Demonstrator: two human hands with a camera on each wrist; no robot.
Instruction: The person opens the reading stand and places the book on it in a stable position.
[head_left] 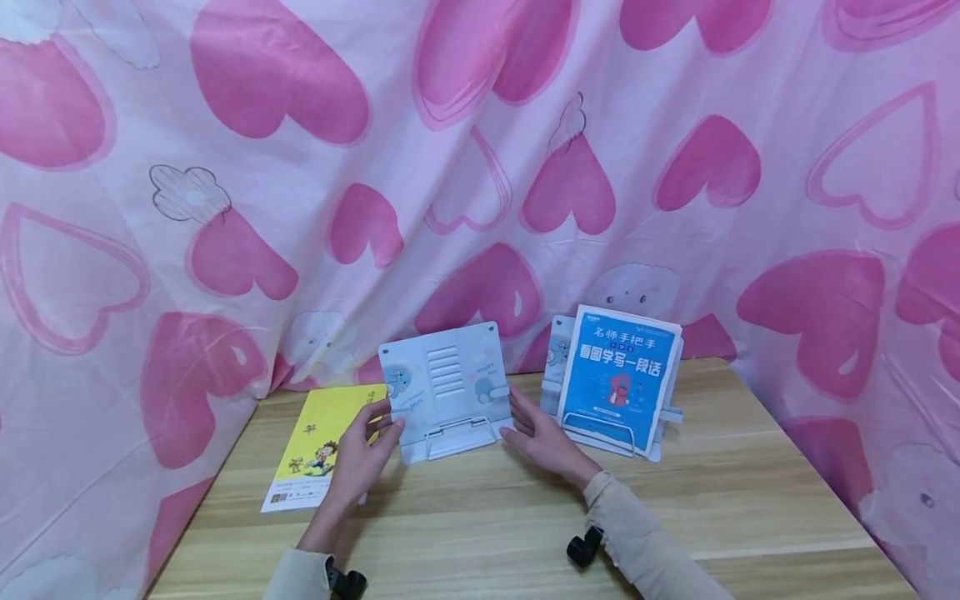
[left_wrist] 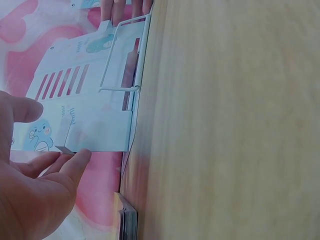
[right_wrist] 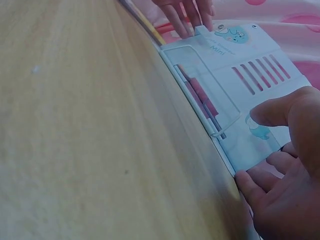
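A pale blue metal book stand (head_left: pixel 448 392) with cartoon prints, slots and a wire page holder (head_left: pixel 461 433) stands tilted back on the table. My left hand (head_left: pixel 363 454) holds its left side edge. In the left wrist view, the thumb (left_wrist: pixel 27 109) lies over the front face and the other fingers are at the edge, partly behind it. On the opposite edge is my right hand (head_left: pixel 551 437), holding it likewise, with the thumb (right_wrist: pixel 272 112) in front and the fingertips low against the side.
Right of my right hand, a second book stand (head_left: pixel 555 367) bears a blue-covered book (head_left: pixel 618 375) behind its wire holder. A yellow book (head_left: pixel 303 450) lies flat at the left, partly behind my left arm. The wooden table (head_left: pixel 480 533) ends at a pink heart-patterned curtain (head_left: pixel 465 183).
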